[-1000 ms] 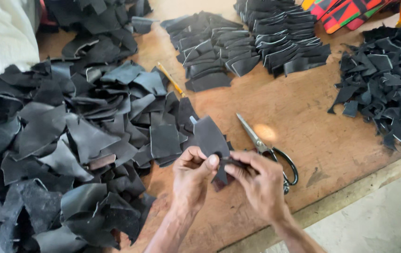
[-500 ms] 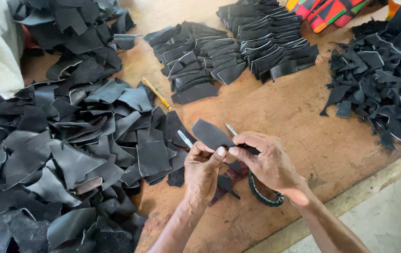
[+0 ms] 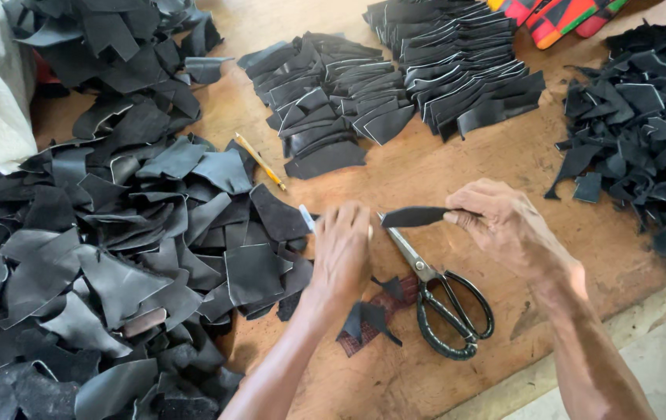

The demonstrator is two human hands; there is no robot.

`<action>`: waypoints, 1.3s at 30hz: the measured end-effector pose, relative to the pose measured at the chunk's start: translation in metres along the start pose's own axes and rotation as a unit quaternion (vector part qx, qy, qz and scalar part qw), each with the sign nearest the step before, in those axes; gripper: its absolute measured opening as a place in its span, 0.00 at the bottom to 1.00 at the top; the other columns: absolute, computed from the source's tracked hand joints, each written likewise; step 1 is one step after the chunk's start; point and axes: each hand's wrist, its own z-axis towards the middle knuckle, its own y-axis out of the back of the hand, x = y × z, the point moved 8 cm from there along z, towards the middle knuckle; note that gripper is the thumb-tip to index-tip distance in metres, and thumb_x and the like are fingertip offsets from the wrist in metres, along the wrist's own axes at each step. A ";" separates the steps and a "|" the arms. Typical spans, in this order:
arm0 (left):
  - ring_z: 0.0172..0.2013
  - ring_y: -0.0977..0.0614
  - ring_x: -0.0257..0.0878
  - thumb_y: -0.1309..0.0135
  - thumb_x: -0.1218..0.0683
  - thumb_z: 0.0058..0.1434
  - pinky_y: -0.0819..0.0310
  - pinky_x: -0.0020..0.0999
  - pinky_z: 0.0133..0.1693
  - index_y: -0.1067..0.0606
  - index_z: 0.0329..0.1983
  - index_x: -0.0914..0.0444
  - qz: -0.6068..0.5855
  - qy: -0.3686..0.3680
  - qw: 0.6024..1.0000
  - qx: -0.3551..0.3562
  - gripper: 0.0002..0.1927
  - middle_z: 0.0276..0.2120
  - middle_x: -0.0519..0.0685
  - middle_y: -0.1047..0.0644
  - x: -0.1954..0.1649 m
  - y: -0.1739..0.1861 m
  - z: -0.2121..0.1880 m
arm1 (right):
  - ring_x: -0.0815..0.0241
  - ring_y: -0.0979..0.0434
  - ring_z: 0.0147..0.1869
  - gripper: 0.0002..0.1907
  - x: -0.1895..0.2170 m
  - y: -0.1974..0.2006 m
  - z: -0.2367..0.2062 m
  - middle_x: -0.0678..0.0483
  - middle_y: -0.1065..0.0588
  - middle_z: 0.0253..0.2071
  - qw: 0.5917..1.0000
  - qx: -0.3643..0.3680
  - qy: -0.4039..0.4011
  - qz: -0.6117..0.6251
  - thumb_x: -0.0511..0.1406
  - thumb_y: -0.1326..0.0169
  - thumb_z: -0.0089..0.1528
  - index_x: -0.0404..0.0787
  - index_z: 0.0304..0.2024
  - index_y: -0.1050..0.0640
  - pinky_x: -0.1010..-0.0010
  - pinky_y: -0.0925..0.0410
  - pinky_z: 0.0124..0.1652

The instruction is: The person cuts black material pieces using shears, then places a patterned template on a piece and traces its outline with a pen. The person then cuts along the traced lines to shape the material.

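The cut black piece [image 3: 417,216] hangs just above the upper blade of the scissors [image 3: 442,299], pinched at its right end by the thumb and fingers of the right hand [image 3: 508,229], which are clamped on it. The left hand [image 3: 342,249] rests to the left of the scissors, its fingers drawn together over a small pale tool [image 3: 306,218] that sticks out at its upper left; how tightly they grip it cannot be told. The scissors lie flat on the wooden table [image 3: 457,167], handles towards the near edge, with a few dark offcuts [image 3: 368,319] just to their left. Farther left of the scissors spreads a loose heap of black scraps [image 3: 115,257], a yellow pencil [image 3: 260,161] at its upper edge. Beyond the scissors stand two stacked rows of cut pieces [image 3: 395,85]; to their right lies another scrap pile [image 3: 644,132]. Bare wood shows between the scissors and the stacks.
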 end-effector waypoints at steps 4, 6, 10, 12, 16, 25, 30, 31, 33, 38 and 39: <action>0.58 0.30 0.54 0.44 0.60 0.55 0.37 0.50 0.58 0.24 0.48 0.63 0.060 0.068 0.996 0.023 0.16 0.53 0.56 0.27 0.033 -0.010 0.021 | 0.46 0.22 0.41 0.07 -0.019 -0.002 0.014 0.48 0.22 0.35 1.000 0.003 0.002 -0.020 0.31 0.39 0.59 0.36 0.40 0.20 0.58 0.31 0.42; 0.58 0.31 0.57 0.42 0.56 0.57 0.40 0.55 0.58 0.25 0.53 0.64 0.077 0.033 0.993 -0.082 0.20 0.55 0.58 0.28 0.039 0.008 0.023 | 0.45 0.23 0.42 0.07 -0.026 -0.007 0.024 0.47 0.23 0.35 1.000 0.004 0.016 -0.024 0.31 0.38 0.59 0.36 0.39 0.20 0.57 0.31 0.42; 0.59 0.33 0.59 0.44 0.56 0.58 0.42 0.55 0.58 0.28 0.61 0.66 0.099 -0.024 0.990 -0.096 0.26 0.61 0.60 0.32 0.049 0.010 0.028 | 0.45 0.23 0.44 0.08 -0.026 -0.032 0.047 0.48 0.22 0.36 0.996 0.026 0.085 -0.006 0.33 0.39 0.58 0.37 0.39 0.21 0.57 0.31 0.44; 0.59 0.34 0.60 0.46 0.58 0.55 0.42 0.55 0.57 0.30 0.63 0.69 0.098 -0.021 0.993 -0.064 0.30 0.62 0.61 0.33 0.054 0.005 0.033 | 0.47 0.24 0.44 0.06 -0.027 -0.051 0.057 0.49 0.23 0.34 0.994 0.063 0.087 -0.004 0.33 0.40 0.59 0.38 0.37 0.21 0.57 0.32 0.45; 0.60 0.31 0.57 0.48 0.64 0.47 0.38 0.51 0.60 0.28 0.61 0.69 0.056 -0.007 0.995 -0.086 0.33 0.61 0.58 0.31 0.060 0.015 0.039 | 0.48 0.25 0.44 0.05 -0.031 -0.073 0.083 0.50 0.24 0.33 0.995 0.066 0.070 -0.018 0.33 0.40 0.59 0.38 0.36 0.22 0.57 0.33 0.46; 0.64 0.33 0.59 0.50 0.61 0.55 0.38 0.52 0.64 0.28 0.58 0.67 0.111 -0.023 0.988 -0.109 0.24 0.65 0.59 0.34 0.038 0.011 0.030 | 0.49 0.27 0.47 0.08 -0.005 -0.076 0.134 0.54 0.24 0.38 0.986 -0.044 0.154 -0.039 0.30 0.37 0.56 0.42 0.38 0.19 0.57 0.34 0.49; 0.68 0.41 0.61 0.51 0.50 0.65 0.47 0.55 0.66 0.34 0.68 0.64 0.105 -0.045 0.992 -0.053 0.29 0.71 0.61 0.40 0.035 -0.007 0.036 | 0.42 0.30 0.53 0.20 0.004 -0.066 0.106 0.44 0.28 0.46 0.978 -0.175 0.093 -0.070 0.32 0.37 0.56 0.36 0.50 0.22 0.55 0.34 0.52; 0.68 0.40 0.60 0.52 0.49 0.66 0.47 0.55 0.66 0.34 0.69 0.64 0.097 -0.036 0.994 -0.045 0.29 0.71 0.60 0.40 0.037 -0.009 0.035 | 0.43 0.29 0.53 0.16 -0.002 -0.076 0.101 0.45 0.27 0.46 0.988 -0.130 0.039 -0.075 0.32 0.37 0.58 0.37 0.48 0.21 0.55 0.34 0.52; 0.68 0.40 0.60 0.53 0.48 0.68 0.48 0.55 0.67 0.35 0.70 0.63 0.080 -0.018 0.996 -0.026 0.29 0.70 0.59 0.40 0.041 -0.013 0.036 | 0.45 0.28 0.53 0.08 -0.018 -0.097 0.087 0.45 0.26 0.44 0.993 -0.037 -0.071 -0.083 0.33 0.38 0.63 0.40 0.44 0.20 0.56 0.33 0.51; 0.67 0.40 0.60 0.54 0.47 0.68 0.48 0.55 0.66 0.35 0.70 0.63 0.099 -0.004 0.993 -0.062 0.29 0.70 0.57 0.40 0.038 -0.008 0.046 | 0.41 0.30 0.63 0.17 0.000 -0.101 0.081 0.41 0.27 0.58 0.993 -0.087 0.036 -0.066 0.27 0.44 0.62 0.34 0.54 0.22 0.56 0.35 0.61; 0.67 0.40 0.59 0.54 0.47 0.69 0.47 0.55 0.66 0.35 0.70 0.64 0.099 -0.003 0.993 -0.065 0.29 0.70 0.56 0.40 0.037 -0.006 0.047 | 0.40 0.30 0.64 0.18 0.001 -0.101 0.082 0.41 0.27 0.59 0.994 -0.084 0.038 -0.061 0.26 0.45 0.62 0.33 0.55 0.22 0.57 0.35 0.63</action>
